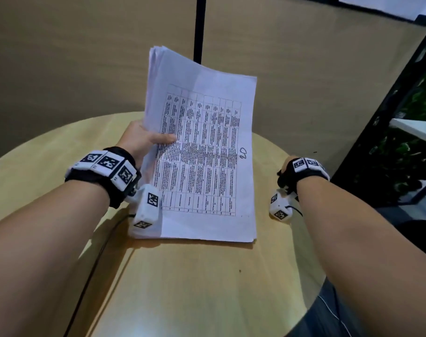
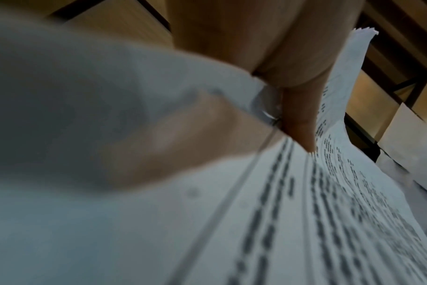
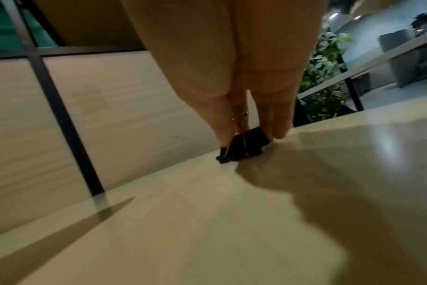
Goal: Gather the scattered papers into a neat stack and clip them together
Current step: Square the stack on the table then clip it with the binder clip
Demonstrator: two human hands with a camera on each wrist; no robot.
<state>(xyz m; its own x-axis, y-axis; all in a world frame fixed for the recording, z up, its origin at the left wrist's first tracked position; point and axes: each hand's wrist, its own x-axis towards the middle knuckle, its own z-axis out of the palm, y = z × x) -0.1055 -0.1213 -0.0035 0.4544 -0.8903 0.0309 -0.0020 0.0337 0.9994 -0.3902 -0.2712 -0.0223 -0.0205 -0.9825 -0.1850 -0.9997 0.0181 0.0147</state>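
A stack of white printed papers [image 1: 202, 147] stands tilted on the round wooden table [image 1: 195, 288], its near edge resting on the top. My left hand [image 1: 146, 139] grips the stack's left edge, thumb across the front sheet; the left wrist view shows the thumb pressed on the papers [image 2: 329, 212]. At the table's far right edge my right hand [image 1: 288, 164] is mostly hidden behind its wrist band. In the right wrist view its fingers [image 3: 278, 123] pinch a black binder clip [image 3: 244, 144] that touches the tabletop.
Tan partition panels [image 1: 85, 57] with a black post [image 1: 199, 27] stand right behind the table. Green plants [image 1: 401, 154] and a black frame lie to the right. A dark cable [image 1: 95, 263] runs across the table under my left forearm.
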